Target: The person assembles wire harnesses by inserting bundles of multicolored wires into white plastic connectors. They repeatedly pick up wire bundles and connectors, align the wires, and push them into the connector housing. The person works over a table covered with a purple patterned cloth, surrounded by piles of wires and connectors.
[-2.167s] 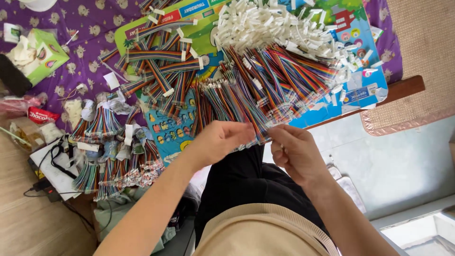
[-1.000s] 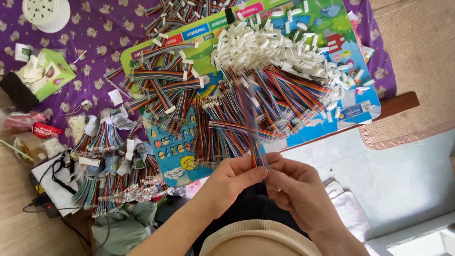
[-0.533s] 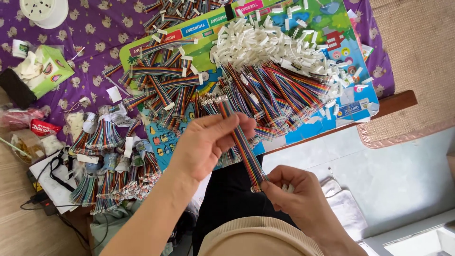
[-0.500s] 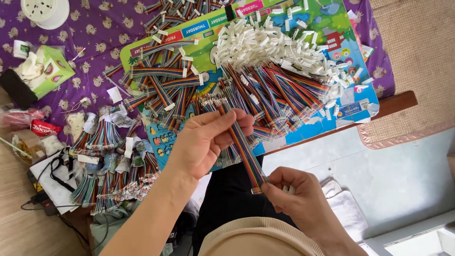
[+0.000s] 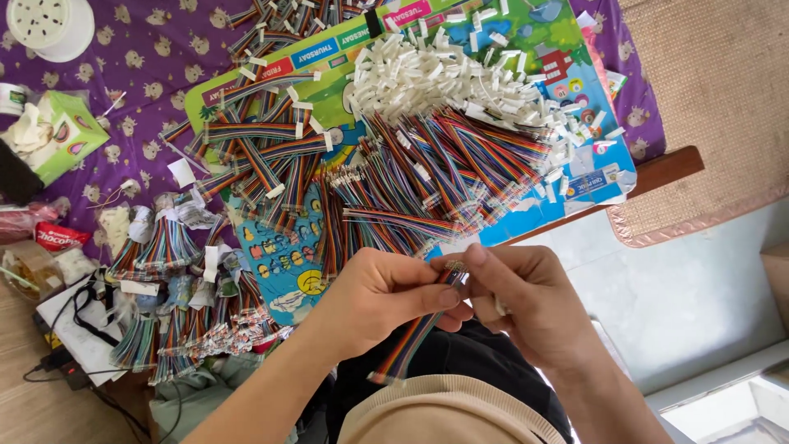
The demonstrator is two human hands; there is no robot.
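Low in the middle of the frame, the left hand and right hand have their fingers clamped on one rainbow ribbon cable, its free end hanging toward the lap; above lies a heap of similar cables beside white connectors.

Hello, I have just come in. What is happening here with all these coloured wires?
A person sits at a low table and works on one rainbow ribbon cable. The left hand grips it in the middle, while the right hand pinches its upper end, where the bare pins are. In front lies a big pile of loose cables, and behind it a heap of small white connectors. On the left are finished bundles and a green tissue box.
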